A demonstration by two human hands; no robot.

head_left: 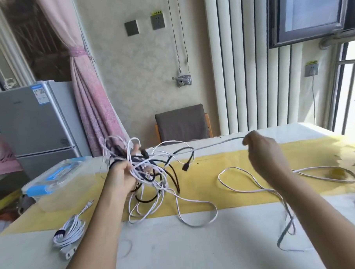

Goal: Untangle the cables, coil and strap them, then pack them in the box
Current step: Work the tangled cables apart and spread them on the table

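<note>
While the tangle [147, 172] hangs over the bench [177, 252], one white cable [217, 144] runs taut from it.
Left grip [121, 175] clenches the tangle; right grip [262, 151] pinches the cable, its long axis left-right, rising slightly rightward. A banded coil [69, 232] lies near the box [52, 180], at the bench's left.

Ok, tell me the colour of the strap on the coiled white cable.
Dark, black or navy; the head view shows the strap best.

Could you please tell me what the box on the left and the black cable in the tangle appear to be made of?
The box looks like clear, glossy, blue-trimmed plastic: the table shows through its walls. The black cable looks matt, perhaps fabric-braided; blur leaves that open.
</note>
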